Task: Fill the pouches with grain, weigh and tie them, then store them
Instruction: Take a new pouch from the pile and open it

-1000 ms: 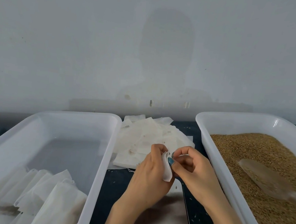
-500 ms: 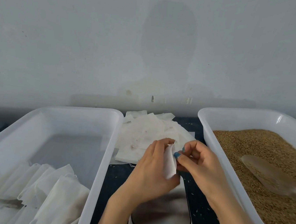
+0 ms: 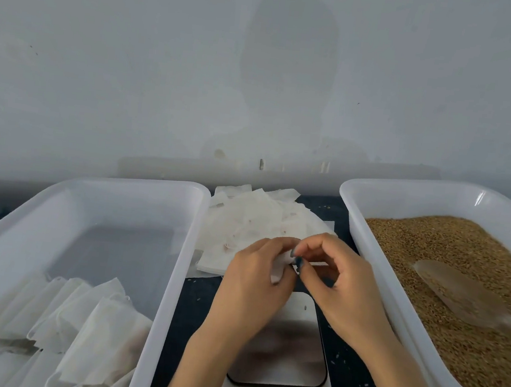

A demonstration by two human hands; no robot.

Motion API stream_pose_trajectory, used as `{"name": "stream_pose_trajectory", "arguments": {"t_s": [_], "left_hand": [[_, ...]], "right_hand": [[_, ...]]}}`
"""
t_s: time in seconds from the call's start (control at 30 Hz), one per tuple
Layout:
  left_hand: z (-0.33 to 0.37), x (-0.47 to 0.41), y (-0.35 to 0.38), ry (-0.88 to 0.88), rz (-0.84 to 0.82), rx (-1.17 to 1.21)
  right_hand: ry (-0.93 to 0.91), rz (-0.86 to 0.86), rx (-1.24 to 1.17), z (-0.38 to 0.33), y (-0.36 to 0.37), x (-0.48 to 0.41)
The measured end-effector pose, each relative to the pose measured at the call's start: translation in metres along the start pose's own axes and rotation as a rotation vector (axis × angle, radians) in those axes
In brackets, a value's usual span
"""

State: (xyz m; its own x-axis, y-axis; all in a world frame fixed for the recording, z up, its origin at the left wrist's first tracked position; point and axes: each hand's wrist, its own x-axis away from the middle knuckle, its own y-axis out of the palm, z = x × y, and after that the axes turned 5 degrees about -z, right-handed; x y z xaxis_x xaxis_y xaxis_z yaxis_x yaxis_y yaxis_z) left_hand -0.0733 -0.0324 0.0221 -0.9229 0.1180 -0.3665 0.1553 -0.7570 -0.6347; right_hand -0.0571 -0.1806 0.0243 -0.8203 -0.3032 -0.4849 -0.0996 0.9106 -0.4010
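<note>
My left hand [image 3: 254, 284] grips a small white pouch [image 3: 280, 267] above the scale [image 3: 288, 348]. My right hand [image 3: 336, 283] pinches the pouch's top edge or its string with thumb and forefinger; which of the two is too small to tell. Most of the pouch is hidden inside my left fist. A pile of flat empty pouches [image 3: 254, 224] lies behind my hands. The right tub [image 3: 406, 190] holds brown grain [image 3: 460, 268] with a clear scoop [image 3: 461, 293] lying on it. The left tub [image 3: 141, 187] holds several filled pouches [image 3: 76, 325] at its near end.
The two white tubs flank a narrow strip of dark table [image 3: 191, 312], where the steel-topped scale sits. Loose grains dot the table near the scale. A plain grey wall [image 3: 261, 68] rises right behind the table.
My hands have stayed together over the scale, and the right fingers have shifted their pinch along the pouch top. The camera has tilted down a little, so more of the scale shows.
</note>
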Motion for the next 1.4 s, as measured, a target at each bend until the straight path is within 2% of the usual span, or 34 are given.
{"name": "stream_pose_trajectory", "arguments": {"t_s": [0.2, 0.4, 0.6, 0.83, 1.0, 1.07, 1.13, 1.2, 1.3, 1.4], "left_hand": [[0.004, 0.001, 0.0, -0.022, 0.063, 0.001], [0.003, 0.001, -0.001, -0.1, 0.138, -0.01], [0.005, 0.002, -0.005, -0.23, 0.352, 0.05], [0.007, 0.003, -0.001, -0.1, 0.362, -0.142], [0.007, 0.002, 0.001, -0.047, 0.374, -0.138], [0.005, 0.001, 0.001, -0.057, 0.371, -0.092], [0.001, 0.0, -0.001, -0.032, 0.318, 0.074], [-0.006, 0.001, -0.004, -0.011, 0.106, 0.275], [-0.014, 0.002, -0.003, 0.014, -0.218, 0.241], [-0.017, 0.003, 0.0, -0.005, -0.304, 0.25]], "right_hand": [[0.047, 0.05, 0.017, 0.005, -0.003, 0.0], [0.037, 0.004, 0.046, 0.003, -0.002, 0.001], [-0.003, -0.028, 0.253, 0.002, -0.001, 0.002], [-0.042, -0.059, 0.553, -0.001, -0.002, 0.005], [-0.048, -0.149, 0.713, -0.003, 0.002, 0.008], [-0.056, -0.136, 0.729, -0.002, 0.003, 0.007], [-0.049, -0.102, 0.713, 0.001, 0.001, 0.006], [-0.009, -0.104, 0.615, 0.004, -0.003, 0.004], [-0.001, -0.162, 0.442, 0.0, -0.009, 0.002], [-0.023, -0.217, 0.481, -0.007, -0.015, 0.006]]}}
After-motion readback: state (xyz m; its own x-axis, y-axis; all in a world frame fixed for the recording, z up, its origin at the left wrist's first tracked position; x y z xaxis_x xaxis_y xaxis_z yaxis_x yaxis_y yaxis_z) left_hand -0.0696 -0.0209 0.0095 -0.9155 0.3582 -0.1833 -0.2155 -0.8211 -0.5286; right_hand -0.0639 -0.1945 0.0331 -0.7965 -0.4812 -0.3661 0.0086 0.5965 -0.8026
